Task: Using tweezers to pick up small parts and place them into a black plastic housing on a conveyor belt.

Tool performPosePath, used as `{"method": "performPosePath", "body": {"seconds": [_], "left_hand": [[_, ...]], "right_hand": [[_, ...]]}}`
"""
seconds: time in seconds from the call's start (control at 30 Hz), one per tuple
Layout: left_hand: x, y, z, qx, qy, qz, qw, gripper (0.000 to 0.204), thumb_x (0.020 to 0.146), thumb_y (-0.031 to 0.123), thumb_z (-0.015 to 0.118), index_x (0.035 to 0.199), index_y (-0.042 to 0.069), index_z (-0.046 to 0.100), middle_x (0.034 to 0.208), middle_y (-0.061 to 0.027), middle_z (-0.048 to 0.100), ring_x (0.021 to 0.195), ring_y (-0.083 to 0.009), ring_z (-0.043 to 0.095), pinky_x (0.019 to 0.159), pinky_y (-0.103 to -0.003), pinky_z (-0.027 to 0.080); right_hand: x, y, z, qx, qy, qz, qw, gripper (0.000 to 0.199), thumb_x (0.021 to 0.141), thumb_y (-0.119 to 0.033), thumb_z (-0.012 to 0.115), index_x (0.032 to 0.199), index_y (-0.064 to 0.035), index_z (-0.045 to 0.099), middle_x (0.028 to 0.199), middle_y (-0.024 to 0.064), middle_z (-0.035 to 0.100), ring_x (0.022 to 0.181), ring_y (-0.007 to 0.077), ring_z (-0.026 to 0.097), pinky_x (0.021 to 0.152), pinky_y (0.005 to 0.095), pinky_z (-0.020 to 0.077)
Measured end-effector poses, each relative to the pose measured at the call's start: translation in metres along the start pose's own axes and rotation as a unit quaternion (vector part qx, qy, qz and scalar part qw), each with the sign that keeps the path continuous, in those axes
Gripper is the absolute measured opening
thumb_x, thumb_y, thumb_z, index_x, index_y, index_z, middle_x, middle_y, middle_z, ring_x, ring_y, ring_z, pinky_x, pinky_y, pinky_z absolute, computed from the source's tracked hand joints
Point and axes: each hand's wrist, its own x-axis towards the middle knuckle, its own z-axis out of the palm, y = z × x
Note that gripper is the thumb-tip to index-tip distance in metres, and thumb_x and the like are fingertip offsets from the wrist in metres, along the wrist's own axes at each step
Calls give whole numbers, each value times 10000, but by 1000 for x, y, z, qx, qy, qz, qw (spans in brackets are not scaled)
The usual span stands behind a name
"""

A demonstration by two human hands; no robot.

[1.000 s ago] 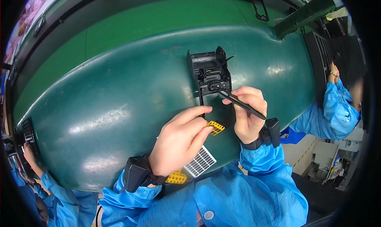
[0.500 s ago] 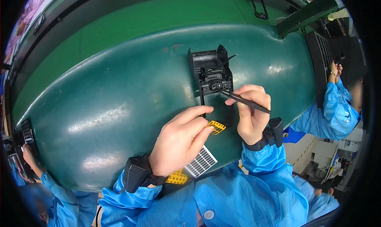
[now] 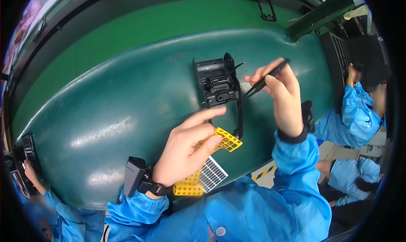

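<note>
My right hand (image 3: 284, 99) pinches black tweezers (image 3: 265, 78), tips angled toward the black housing (image 3: 220, 87) just left of them, while my left hand (image 3: 186, 151), fingers loosely extended, rests on the yellow perforated tray (image 3: 226, 139) below, steadying it.

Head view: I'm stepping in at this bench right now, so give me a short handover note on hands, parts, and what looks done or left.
Left hand: open, fingers spread over the yellow tray, index finger pointing toward the black housing.
Right hand: grips black tweezers, tips raised beside the housing, not touching it.
Housing lies open on the green table; a white grid sheet lies by the tray.
Done: cannot tell what is fitted.
Left: nothing visible in the tweezers; likely pick the next piece.
</note>
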Motion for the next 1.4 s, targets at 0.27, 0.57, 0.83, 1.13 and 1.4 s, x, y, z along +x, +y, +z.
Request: {"method": "performPosePath", "body": {"seconds": [0.27, 0.57, 0.83, 1.13, 1.4], "left_hand": [[1, 1, -11, -29, 149, 80, 985, 219, 887, 67, 575, 725, -56, 494, 1208, -216, 621, 917, -226, 595, 865, -337, 466], [-62, 0, -95, 27, 378, -29, 925, 297, 954, 155, 500, 962, -105, 643, 1363, -220, 525, 1251, -281, 500, 1052, -362, 350], [-127, 38, -95, 127, 33, -80, 988, 192, 852, 148, 614, 764, -22, 629, 1289, -203, 584, 1185, -372, 560, 970, -466, 445], [-103, 34, -33, 257, -154, -55, 953, 141, 792, 126, 700, 763, 19, 613, 1458, -171, 424, 1364, -444, 340, 1073, -569, 324], [-81, 23, -41, 248, -122, -36, 960, 113, 776, 70, 662, 761, -22, 599, 1413, -199, 468, 1345, -428, 387, 1078, -587, 321]], "right_hand": [[201, 46, -123, -549, 289, -49, 783, 424, 851, -281, 563, 1086, 71, 575, 1042, 278, 654, 1034, 421, 617, 906, 461, 472], [266, 75, -146, -646, 205, 78, 731, 350, 813, -281, 667, 1043, -18, 693, 1042, 222, 677, 995, 364, 651, 875, 415, 500], [107, 1, -32, -365, 17, 36, 930, 234, 874, -188, 635, 869, 41, 589, 730, 26, 576, 693, 101, 522, 603, 282, 418], [-48, 14, 14, -184, 39, 88, 978, 169, 936, -111, 571, 1057, 6, 557, 697, -45, 454, 566, 60, 428, 523, 210, 352], [-86, 17, 26, -9, -41, 63, 997, 496, 1027, -416, 398, 893, -1, 634, 804, 54, 583, 661, 84, 536, 631, 214, 441]]}}
